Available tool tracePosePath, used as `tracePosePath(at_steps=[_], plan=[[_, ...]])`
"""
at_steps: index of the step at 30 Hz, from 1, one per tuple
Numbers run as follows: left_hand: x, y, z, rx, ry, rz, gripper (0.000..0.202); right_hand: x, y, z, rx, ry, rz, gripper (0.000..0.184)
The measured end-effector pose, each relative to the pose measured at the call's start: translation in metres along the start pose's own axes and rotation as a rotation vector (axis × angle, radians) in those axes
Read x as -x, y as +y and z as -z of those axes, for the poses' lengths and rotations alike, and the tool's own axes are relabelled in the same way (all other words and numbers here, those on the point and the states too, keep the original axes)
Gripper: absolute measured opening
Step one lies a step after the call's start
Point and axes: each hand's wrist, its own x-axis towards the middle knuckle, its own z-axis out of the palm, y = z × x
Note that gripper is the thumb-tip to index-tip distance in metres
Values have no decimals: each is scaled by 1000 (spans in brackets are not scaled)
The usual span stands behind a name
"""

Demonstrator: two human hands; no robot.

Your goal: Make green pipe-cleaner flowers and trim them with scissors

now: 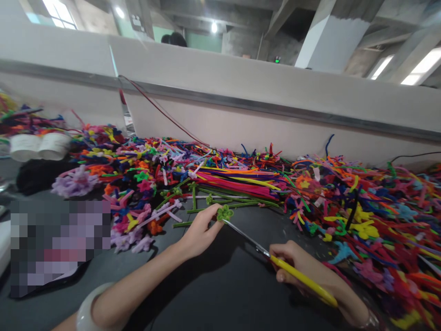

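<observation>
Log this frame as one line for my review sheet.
left hand: pinches green pipe-cleaner flower | right hand: holds yellow-handled scissors, blade tips at flower | nearby: heap of multicoloured pipe cleaners on dark table

A hand can pass over the black worktop (220, 294) below and between the left hand (200, 232) and right hand (296, 262). Heaped multicoloured pipe cleaners (193, 161) stand in the way ahead and rightward, up to the pale partition wall (241, 110); white cylindrical tubs (37, 147) and a black fabric bundle (41, 177) obstruct the far left.
</observation>
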Motion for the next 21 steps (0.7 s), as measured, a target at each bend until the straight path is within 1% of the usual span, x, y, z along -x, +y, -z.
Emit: tracePosePath(at_steps=[6, 12, 15, 18, 21], plan=[[0, 0, 1, 24, -14, -6, 9, -2, 4, 0, -3, -12, 6, 50], [0, 0, 0, 81, -34, 13, 10, -3, 2, -1, 124, 27, 35, 48], [-1, -3, -1, 149, -8, 64, 10, -2, 2, -1, 152, 17, 13, 44], [-4, -6, 0, 240, 41, 123, 12, 1, 3, -1, 210, 35, 20, 39], [-7, -7, 2, 268, 85, 113, 13, 3, 5, 2, 292, 82, 66, 34]])
